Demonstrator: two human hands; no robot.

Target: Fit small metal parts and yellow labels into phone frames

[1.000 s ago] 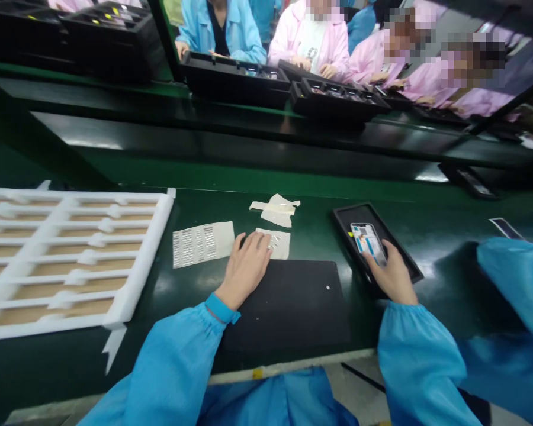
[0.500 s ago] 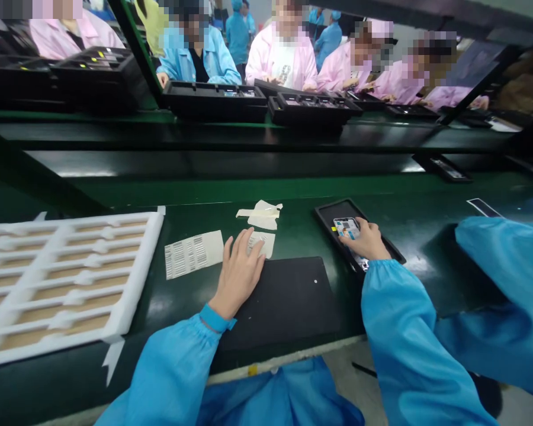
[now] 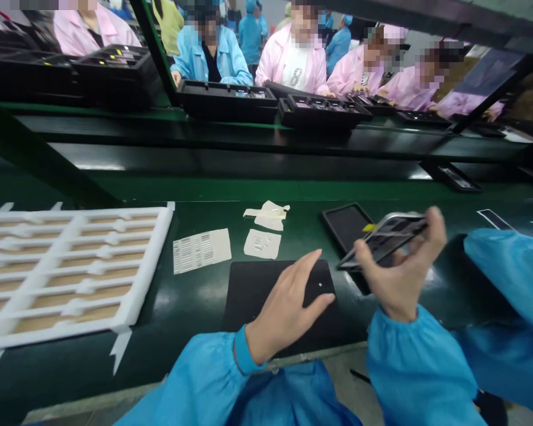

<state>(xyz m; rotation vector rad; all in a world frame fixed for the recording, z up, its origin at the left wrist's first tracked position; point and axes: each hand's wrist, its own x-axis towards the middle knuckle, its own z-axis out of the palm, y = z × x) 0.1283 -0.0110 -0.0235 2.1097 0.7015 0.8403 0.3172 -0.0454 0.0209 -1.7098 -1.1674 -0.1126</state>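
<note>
My right hand [image 3: 400, 278] grips a phone body [image 3: 384, 239] by its edges and holds it tilted above the green bench, just right of a shallow black tray [image 3: 344, 223]. My left hand [image 3: 288, 307] hovers open over the black mat [image 3: 275, 296], fingers and thumb apart, holding nothing. A small white sheet with tiny parts [image 3: 262, 244] lies beyond the mat. Left of it is a barcode label sheet [image 3: 201, 249], and behind it a crumpled piece of backing paper [image 3: 269, 214].
A white foam tray with long slots [image 3: 71, 266] fills the left of the bench. Another person's blue sleeve [image 3: 510, 278] reaches in at the right. Across the conveyor, several people in pink and blue coats work at black trays [image 3: 320, 109].
My right hand has lifted the phone body out of the black tray and raised it toward me. My left hand has left the small white sheet and moved back over the mat.
</note>
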